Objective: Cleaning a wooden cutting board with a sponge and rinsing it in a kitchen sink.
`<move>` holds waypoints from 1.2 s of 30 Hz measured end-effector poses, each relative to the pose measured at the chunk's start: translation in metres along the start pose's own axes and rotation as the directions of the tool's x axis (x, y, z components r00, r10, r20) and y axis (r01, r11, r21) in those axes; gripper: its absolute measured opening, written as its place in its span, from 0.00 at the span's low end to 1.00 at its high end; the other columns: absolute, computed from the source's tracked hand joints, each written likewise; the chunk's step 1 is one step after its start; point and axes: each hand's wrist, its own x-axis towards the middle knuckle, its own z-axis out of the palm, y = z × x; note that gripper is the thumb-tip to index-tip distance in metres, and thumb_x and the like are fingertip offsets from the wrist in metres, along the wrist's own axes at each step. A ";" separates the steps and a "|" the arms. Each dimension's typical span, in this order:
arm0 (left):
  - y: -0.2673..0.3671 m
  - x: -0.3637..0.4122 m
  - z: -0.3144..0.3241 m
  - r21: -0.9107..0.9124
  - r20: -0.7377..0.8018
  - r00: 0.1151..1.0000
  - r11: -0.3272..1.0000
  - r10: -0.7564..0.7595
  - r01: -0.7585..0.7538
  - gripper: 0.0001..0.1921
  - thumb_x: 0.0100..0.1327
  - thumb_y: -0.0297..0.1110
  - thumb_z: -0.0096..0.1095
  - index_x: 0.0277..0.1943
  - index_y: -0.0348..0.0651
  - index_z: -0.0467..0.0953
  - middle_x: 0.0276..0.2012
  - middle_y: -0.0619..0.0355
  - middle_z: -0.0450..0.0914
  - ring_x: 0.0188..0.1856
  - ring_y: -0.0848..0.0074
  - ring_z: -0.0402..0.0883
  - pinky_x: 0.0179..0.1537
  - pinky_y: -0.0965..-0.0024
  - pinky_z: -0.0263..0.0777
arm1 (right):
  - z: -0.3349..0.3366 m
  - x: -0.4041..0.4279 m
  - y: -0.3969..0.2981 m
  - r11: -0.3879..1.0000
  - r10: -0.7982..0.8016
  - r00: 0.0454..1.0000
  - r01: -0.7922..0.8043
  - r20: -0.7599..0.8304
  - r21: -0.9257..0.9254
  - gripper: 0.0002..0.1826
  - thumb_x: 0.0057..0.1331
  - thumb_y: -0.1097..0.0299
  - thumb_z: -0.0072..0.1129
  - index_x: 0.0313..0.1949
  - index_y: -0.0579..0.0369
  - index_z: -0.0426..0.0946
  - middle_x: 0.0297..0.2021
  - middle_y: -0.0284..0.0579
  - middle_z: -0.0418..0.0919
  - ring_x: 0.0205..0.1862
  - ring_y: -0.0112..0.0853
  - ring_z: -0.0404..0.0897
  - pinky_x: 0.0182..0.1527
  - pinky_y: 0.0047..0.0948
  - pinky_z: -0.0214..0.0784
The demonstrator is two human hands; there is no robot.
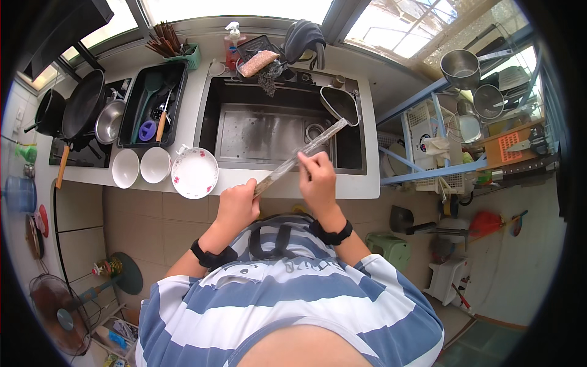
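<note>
My left hand (237, 204) grips the lower end of a long, narrow, translucent stick (280, 170), which looks wrapped in clear plastic. My right hand (317, 179) is closed around its middle. The stick slants up and right over the front edge of a stainless steel sink (257, 133). Its far end overlaps the rim of a dark oval strainer-like basket (338, 103) in the sink's back right corner; whether they touch or join I cannot tell. Water drops dot the sink floor beside the round drain (314, 131).
Left of the sink stand a flower-patterned plate (195, 173), two white bowls (156, 164) and a black tray (137, 101) of utensils. Behind the sink are a soap pump bottle (233, 43) and a pink sponge (259, 63). A blue rack (412, 176) with pots and knives stands at right.
</note>
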 end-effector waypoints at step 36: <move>0.002 -0.002 0.000 0.002 0.012 1.000 1.000 -0.004 0.004 0.08 0.55 0.28 0.64 0.32 0.39 0.70 0.20 0.44 0.78 0.26 0.49 0.81 0.29 0.52 0.75 | -0.023 0.048 0.054 0.988 0.094 0.986 -0.110 -0.139 -0.105 0.10 0.61 0.79 0.62 0.42 0.58 0.84 0.31 0.47 0.73 0.31 0.44 0.74 0.35 0.38 0.67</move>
